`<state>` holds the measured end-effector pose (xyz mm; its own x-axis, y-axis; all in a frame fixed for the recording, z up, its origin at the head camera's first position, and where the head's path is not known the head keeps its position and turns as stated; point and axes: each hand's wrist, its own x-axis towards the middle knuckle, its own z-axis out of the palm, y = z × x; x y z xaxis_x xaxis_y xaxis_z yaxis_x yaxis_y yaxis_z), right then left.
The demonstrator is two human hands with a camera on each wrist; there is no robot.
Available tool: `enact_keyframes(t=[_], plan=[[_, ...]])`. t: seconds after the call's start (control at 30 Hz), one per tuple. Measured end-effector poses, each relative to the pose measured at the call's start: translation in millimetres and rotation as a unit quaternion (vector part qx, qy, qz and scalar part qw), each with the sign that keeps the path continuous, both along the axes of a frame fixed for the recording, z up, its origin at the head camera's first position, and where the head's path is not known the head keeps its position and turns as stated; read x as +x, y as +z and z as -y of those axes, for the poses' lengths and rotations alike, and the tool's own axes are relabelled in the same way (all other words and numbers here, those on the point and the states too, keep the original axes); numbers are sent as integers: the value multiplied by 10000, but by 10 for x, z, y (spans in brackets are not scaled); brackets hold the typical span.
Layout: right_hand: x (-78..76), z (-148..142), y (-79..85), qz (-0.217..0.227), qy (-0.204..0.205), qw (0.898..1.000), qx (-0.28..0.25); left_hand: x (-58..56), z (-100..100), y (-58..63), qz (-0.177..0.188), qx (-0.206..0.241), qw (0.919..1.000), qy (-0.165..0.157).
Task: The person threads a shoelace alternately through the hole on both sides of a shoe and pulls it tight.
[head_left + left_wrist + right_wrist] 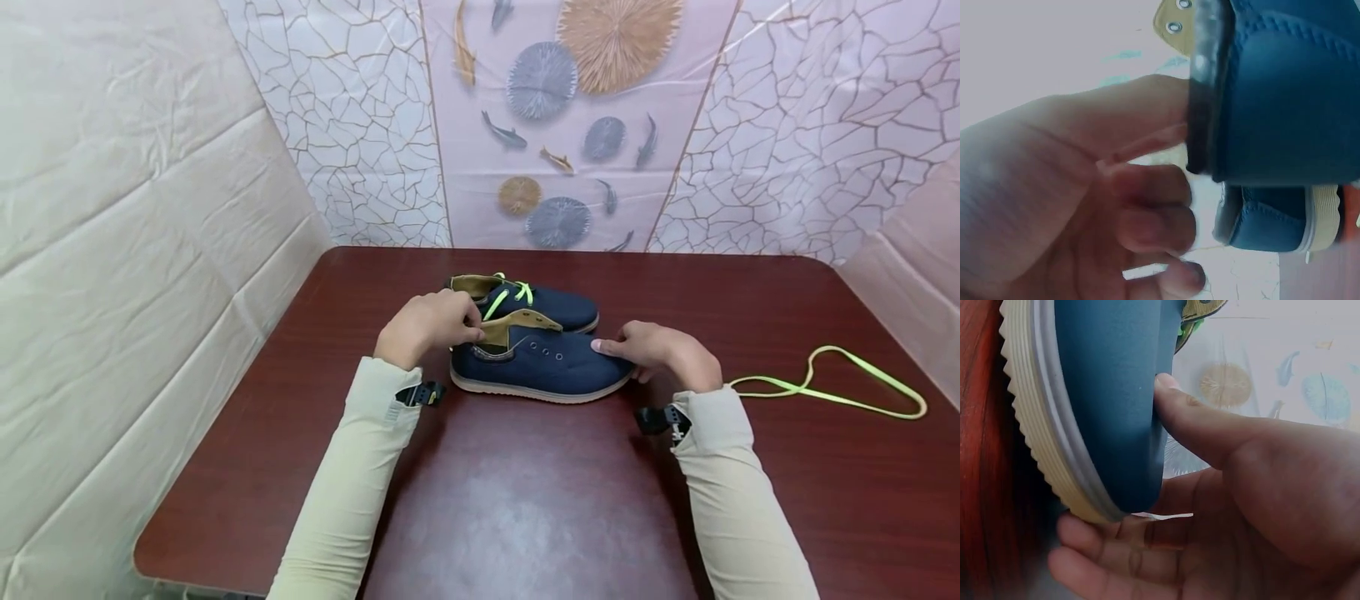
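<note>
A navy blue shoe (555, 371) without a lace lies on the table, its toe to the right, showing bare eyelets and a tan lining. My left hand (431, 325) pinches the collar at its heel, thumb inside the rim, as the left wrist view shows at the heel (1291, 112). At the toe, my right hand (667, 350) grips the front, thumb on the upper; in the right wrist view its fingers (1079, 534) reach under the sole's tip (1054, 444). Right behind stands the matching shoe (566, 308), laced in neon green (523, 292).
A loose neon yellow-green shoelace (862, 404) lies looped on the table to the right, beyond my right wrist. The dark red table (525, 500) has rounded corners. Patterned sheeting (360, 108) hangs behind it, and pale padded covering (112, 292) rises along the left.
</note>
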<state>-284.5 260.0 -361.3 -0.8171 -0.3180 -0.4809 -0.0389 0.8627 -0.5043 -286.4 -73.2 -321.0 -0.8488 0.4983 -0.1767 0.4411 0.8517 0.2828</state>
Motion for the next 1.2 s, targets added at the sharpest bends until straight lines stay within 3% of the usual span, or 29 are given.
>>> enact_keyframes(t=[0.1,0.2,0.37,0.53,0.7,0.8,1.0,1.2], plan=[[4,-19,-16,31,104,9999,-64,5,-82,-9,-325,207,9992,-44],[20,-17,-18,-1,158,9998,-88,14,-165,-11,-414,435,9981,-163],[35,39,-14,-42,134,9998,-130,62,-280,-7,92,694,9975,-85],[-7,146,-55,-127,228,9996,-101,96,-318,-63,485,301,9977,366],[-32,164,-97,-120,254,9996,-69,79,-339,-132,345,-171,9989,276],[-18,154,-97,-86,270,9995,-99,74,-341,-148,421,-222,9984,300],[3,133,-100,-40,222,9997,-123,59,-303,-176,537,362,9968,474],[-8,144,-86,-39,230,9996,-165,27,-306,-161,680,882,9938,9]])
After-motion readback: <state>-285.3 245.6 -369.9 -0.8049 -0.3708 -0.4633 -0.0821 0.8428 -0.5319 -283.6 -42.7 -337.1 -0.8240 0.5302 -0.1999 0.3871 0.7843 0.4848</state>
